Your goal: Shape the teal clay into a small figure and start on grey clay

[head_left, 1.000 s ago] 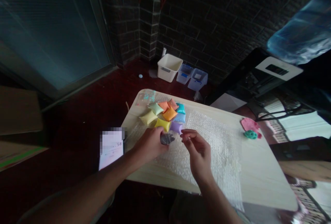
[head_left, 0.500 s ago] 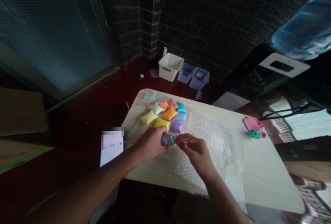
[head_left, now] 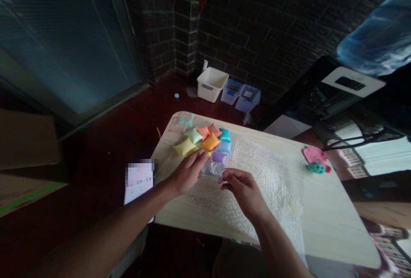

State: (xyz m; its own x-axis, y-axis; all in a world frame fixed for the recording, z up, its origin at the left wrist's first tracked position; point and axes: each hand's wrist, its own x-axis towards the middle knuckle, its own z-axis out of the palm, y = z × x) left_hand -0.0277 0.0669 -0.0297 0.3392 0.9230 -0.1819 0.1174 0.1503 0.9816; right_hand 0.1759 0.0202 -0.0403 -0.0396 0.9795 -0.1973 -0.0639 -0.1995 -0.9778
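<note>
My left hand (head_left: 189,174) is closed at the left edge of a small clear plastic packet (head_left: 213,169), with thumb and fingers together. My right hand (head_left: 244,190) pinches the packet's right edge between thumb and fingers. Where the grey contents are, I cannot make out; my left fingers hide part of that side. Just beyond the hands lie several pillow-shaped coloured packets: purple (head_left: 220,157), light blue (head_left: 224,146), teal (head_left: 224,134), orange (head_left: 211,141), pale green (head_left: 192,135) and pale yellow (head_left: 185,146). A bright yellow one is mostly covered by my left hand.
Bubble wrap (head_left: 263,179) covers the middle of the pale wooden table (head_left: 334,222). Pink (head_left: 314,156) and green (head_left: 316,167) shaped pieces lie at the right. A phone (head_left: 139,183) is at the left edge. A white bin (head_left: 210,87) stands on the floor behind.
The packet showed dark grey in my left hand; now it looks mostly clear, stretched between both hands. My right hand came in from the right and took its edge.
</note>
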